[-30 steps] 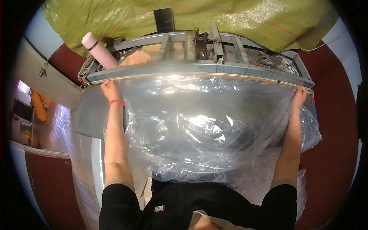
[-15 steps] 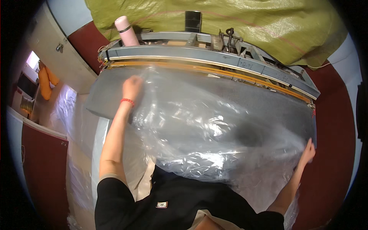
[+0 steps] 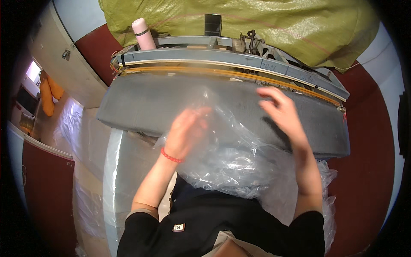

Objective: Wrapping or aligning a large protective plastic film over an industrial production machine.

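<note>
A crumpled clear plastic sheet (image 3: 233,160) lies bunched over the near edge of a grey padded machine bed (image 3: 141,103) and hangs down toward my body. My left hand (image 3: 188,128), with a red bead bracelet on the wrist, has its fingers curled into the plastic near the sheet's upper left. My right hand (image 3: 280,107) is blurred, fingers apart, resting on the film over the bed's right half. Both hands are close together near the middle of the bed.
A grey metal frame (image 3: 205,55) with an orange strip runs along the bed's far side. On it stand a pink bottle (image 3: 143,32) and a dark flat device (image 3: 212,23). An olive-green tarp (image 3: 265,25) hangs behind. More plastic film (image 3: 72,128) lies at the left; red floor (image 3: 368,141) at the right.
The sheet was stretched wide across the bed with my hands at its far corners. Both hands have come inward and the plastic is now gathered into a bunch in front of me.
</note>
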